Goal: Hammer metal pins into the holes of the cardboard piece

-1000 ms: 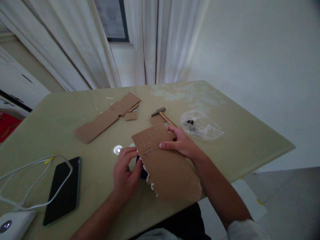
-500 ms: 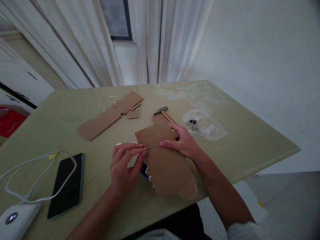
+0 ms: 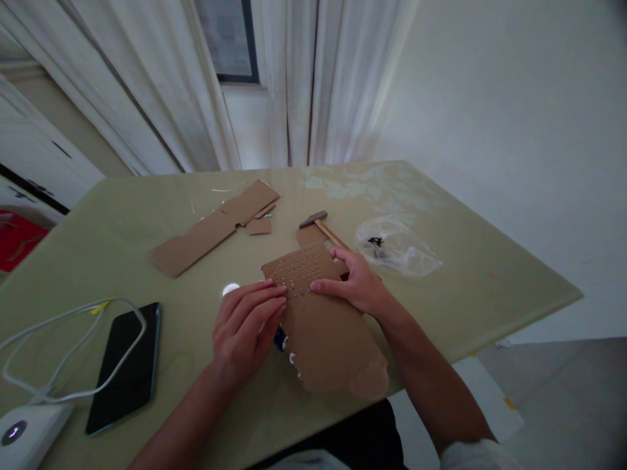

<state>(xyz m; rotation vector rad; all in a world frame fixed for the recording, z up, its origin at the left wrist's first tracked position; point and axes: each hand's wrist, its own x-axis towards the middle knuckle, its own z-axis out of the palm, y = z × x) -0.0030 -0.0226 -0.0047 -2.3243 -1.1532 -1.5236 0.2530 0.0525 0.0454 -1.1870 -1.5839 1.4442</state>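
Here both hands press flat fingers on the perforated cardboard.

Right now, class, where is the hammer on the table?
In the head view, the hammer lies right of centre on the table, just beyond the right hand, between the cardboard strip and the clear plastic bag.

Nothing readable anywhere here - no labels, brands or numbers on the cardboard, the phone or the hammer.
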